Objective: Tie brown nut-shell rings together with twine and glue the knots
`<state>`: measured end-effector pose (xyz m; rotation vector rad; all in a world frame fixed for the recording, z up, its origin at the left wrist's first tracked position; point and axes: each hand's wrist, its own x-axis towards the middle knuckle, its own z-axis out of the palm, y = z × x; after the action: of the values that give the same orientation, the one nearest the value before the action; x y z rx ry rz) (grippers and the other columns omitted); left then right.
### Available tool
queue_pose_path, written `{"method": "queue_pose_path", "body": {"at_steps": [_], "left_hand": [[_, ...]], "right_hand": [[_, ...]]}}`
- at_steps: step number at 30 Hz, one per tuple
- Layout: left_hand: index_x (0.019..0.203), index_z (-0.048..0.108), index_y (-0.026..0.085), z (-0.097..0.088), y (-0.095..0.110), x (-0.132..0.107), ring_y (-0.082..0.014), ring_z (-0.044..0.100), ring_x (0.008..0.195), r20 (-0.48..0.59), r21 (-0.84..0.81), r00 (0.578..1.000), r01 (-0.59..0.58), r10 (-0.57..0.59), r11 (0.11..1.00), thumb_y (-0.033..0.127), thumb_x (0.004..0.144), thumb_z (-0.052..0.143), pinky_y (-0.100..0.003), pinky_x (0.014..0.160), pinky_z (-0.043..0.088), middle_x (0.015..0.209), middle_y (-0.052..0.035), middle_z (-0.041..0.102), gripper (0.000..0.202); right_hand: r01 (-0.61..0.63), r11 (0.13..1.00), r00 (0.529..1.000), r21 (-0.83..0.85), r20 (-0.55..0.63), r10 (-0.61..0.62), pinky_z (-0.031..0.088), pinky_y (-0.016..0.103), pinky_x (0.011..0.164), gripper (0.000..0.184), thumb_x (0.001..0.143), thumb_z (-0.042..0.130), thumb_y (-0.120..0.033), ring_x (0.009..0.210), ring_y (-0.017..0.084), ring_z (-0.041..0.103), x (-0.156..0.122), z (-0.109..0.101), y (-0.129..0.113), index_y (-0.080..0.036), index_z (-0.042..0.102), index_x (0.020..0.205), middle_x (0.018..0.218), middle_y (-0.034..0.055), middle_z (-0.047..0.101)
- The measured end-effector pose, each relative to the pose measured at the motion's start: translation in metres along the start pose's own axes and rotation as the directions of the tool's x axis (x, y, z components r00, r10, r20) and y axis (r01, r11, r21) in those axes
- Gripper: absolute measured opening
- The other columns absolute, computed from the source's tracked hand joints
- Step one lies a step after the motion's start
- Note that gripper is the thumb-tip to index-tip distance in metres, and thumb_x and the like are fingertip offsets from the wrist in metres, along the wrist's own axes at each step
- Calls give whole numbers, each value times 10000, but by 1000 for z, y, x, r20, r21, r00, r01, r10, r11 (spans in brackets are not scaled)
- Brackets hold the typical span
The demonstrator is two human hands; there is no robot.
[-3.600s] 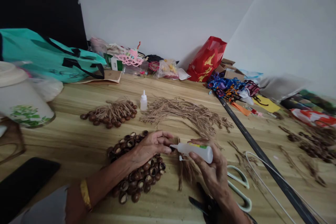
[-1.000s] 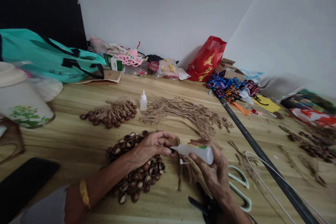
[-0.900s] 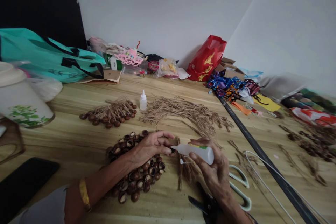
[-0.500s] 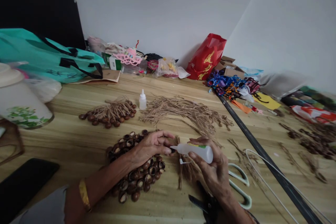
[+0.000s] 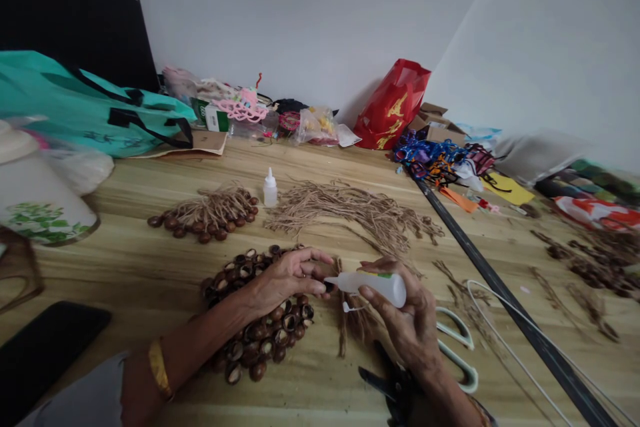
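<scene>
My left hand point(image 5: 287, 275) pinches a small brown nut shell between thumb and fingertips, just above a pile of brown nut shells point(image 5: 260, 317) on the wooden table point(image 5: 145, 273). A white squeeze glue bottle point(image 5: 373, 282) lies sideways in my right hand point(image 5: 407, 320), and its nozzle touches the shell in my left fingers. A short bundle of brown twine point(image 5: 350, 323) lies on the table under the bottle. Both hands are closed on what they hold.
A second small glue bottle point(image 5: 270, 189) stands between a heap of shells tied with twine point(image 5: 207, 210) and loose twine strands point(image 5: 350, 210). Scissors point(image 5: 450, 357) lie by my right wrist. A black rod point(image 5: 500, 297), red bag point(image 5: 393, 107), teal bag point(image 5: 85, 103), white jug point(image 5: 37, 197) and dark phone point(image 5: 47, 350) surround them.
Both hands keep the same pose, nozzle against the shell. Only the camera has drifted a little, so the scene sits slightly higher and to the left.
</scene>
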<state>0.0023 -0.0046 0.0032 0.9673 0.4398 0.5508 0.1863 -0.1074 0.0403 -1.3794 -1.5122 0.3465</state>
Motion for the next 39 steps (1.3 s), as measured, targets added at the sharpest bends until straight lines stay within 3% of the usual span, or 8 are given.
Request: {"method": "queue_pose_path", "body": {"at_steps": [7,15,25,33,39], "left_hand": [[1033,621,138,-2,-2,1,-144,664,687,2,9,1000,13,-13,1000,82,646,784,-228,650,457,827,-65,727,423],[1015,629,132,1,0,0,-133,651,657,-10,-1,1000,4,-4,1000,72,639,786,-242,687,470,748,-35,714,412],[1020,634,147,-1,-2,1,-141,655,675,1,-1,1000,-10,10,1000,72,638,784,-244,679,473,788,-45,721,417],[1012,626,138,-1,-1,1,-141,659,689,-43,15,999,-21,21,1000,60,623,787,-240,684,480,778,-42,718,428],[1028,618,136,-4,-4,3,-150,671,728,-27,18,999,-39,40,999,53,623,785,-237,691,478,829,-58,729,446]], "right_hand": [[-7,1000,1000,-18,-4,7,533,292,635,153,810,667,-337,797,210,637,-1,0,2,-217,645,904,899,57,669],[9,999,1000,-35,-6,-9,530,308,628,154,815,659,-340,778,217,623,0,-2,4,-219,644,910,899,61,659],[-3,999,1000,-51,-16,3,533,306,654,173,805,666,-364,788,215,633,0,-2,3,-215,650,891,899,57,671],[-46,999,999,14,5,45,508,283,544,127,812,656,-338,701,201,614,1,-1,0,-235,636,883,826,33,658],[-64,997,998,48,12,63,518,294,565,130,809,652,-348,707,204,612,1,-1,1,-240,633,878,828,34,652]]}}
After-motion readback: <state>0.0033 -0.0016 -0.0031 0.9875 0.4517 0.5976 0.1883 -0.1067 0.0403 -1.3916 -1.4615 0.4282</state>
